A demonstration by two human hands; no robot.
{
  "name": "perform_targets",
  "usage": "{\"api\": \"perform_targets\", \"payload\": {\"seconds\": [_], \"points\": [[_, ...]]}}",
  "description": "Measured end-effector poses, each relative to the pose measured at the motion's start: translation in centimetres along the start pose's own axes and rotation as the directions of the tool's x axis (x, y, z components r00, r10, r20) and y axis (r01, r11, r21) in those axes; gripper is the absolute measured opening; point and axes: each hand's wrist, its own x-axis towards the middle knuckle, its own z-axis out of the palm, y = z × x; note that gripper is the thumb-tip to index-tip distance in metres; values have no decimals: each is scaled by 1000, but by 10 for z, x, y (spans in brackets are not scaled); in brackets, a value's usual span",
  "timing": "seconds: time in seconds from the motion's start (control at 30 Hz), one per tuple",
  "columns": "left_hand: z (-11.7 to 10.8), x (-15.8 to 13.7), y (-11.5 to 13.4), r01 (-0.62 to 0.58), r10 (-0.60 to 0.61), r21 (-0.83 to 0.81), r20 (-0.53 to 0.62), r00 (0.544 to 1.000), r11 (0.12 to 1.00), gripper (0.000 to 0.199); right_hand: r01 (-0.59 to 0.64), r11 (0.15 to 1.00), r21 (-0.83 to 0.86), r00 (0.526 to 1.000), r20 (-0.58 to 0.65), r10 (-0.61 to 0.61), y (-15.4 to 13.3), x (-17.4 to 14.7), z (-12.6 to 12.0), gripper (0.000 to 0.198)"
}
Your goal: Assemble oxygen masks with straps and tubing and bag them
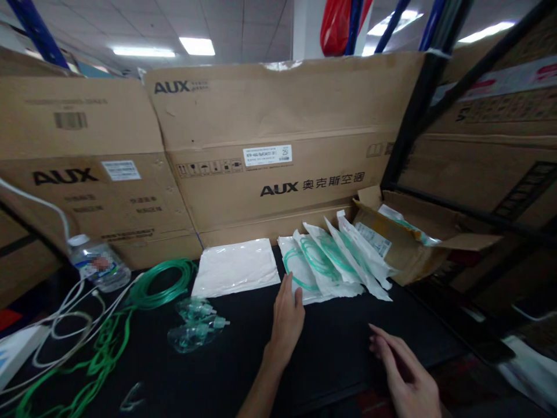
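I am holding my left hand (288, 316) with straight fingers together and thumb slightly apart, its fingertips being at the leftmost of the bags of green tubing (333, 261), though I cannot tell whether they are touching it. My right hand (409, 371) is hovering near the front of the black table (331, 348), fingers loosely extended in a relaxed, unclosed grip. The bags are lying overlapped in a fanned row, between a flat white packet (237, 268) and an open carton (404, 255).
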Motion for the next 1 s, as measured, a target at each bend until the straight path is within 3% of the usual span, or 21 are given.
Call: {"api": "perform_targets", "payload": {"seconds": [0.2, 0.33, 0.47, 0.6, 0.77, 0.9, 1.0], "points": [[-28, -59, -3, -4, 1, -64, -49, 999, 998, 46, 84, 996, 42, 981, 173, -90, -37, 0, -2, 30], [-44, -117, -22, -65, 45, -197, -106, 993, 978, 34, 150, 983, 104, 932, 316, -176, -89, 21, 28, 31], [-51, -160, -46, -84, 40, -203, -213, 976, 976, 30, 319, 937, 144, 762, 548, -344, -138, 32, 88, 32], [-63, -186, -61, -110, 72, -113, -301, 951, 987, 34, 424, 881, 212, 611, 651, -451, -168, 24, 160, 23], [-110, -195, -70, -79, 80, 18, -418, 905, 997, 31, 512, 813, 278, 475, 697, -537, -169, 2, 224, 41], [-166, -168, -79, 20, 125, 279, -493, 861, 960, 37, 496, 815, 301, 456, 708, -539, -156, -7, 239, 33], [-196, -132, -90, -25, 219, 484, -350, 911, 875, 52, 458, 825, 331, 466, 701, -540, -153, -10, 239, 33]]}}
